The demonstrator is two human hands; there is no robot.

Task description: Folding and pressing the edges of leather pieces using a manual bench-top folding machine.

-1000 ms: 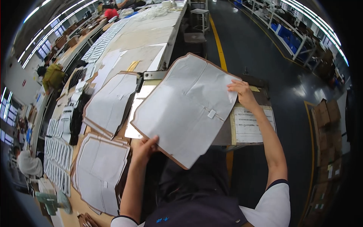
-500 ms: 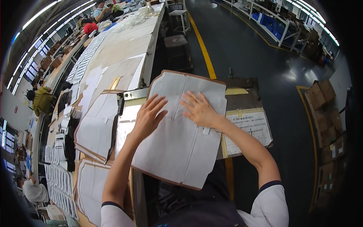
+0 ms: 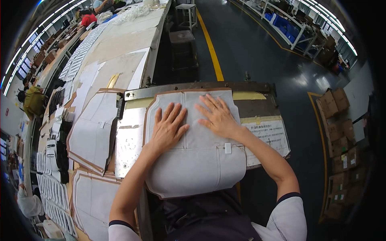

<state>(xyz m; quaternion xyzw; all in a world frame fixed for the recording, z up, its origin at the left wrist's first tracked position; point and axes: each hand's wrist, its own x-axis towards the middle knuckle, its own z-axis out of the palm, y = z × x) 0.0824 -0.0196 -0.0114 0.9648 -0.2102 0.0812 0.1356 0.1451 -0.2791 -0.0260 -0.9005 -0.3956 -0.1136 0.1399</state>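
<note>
A large light-grey sewn panel with brown edging lies across the metal plate of a machine, its near end sagging over the front edge toward me. Flat on its left half rests my left hand, fingers spread. My right hand presses on the upper right part, fingers apart as well. Neither hand grips anything. A small white tab sits on the panel below my right hand. Along the panel's far edge runs a dark metal bar.
Similar panels are stacked left of the machine, with more nearer me. A long worktable stretches away, rows of white pieces beside it. A printed sheet lies right of the panel. Stools, cardboard boxes and several people are farther off.
The panel has turned straighter and come down onto the machine plate, its far edge now at the bar. My left hand has shifted from its edge area to lie flat on it.
</note>
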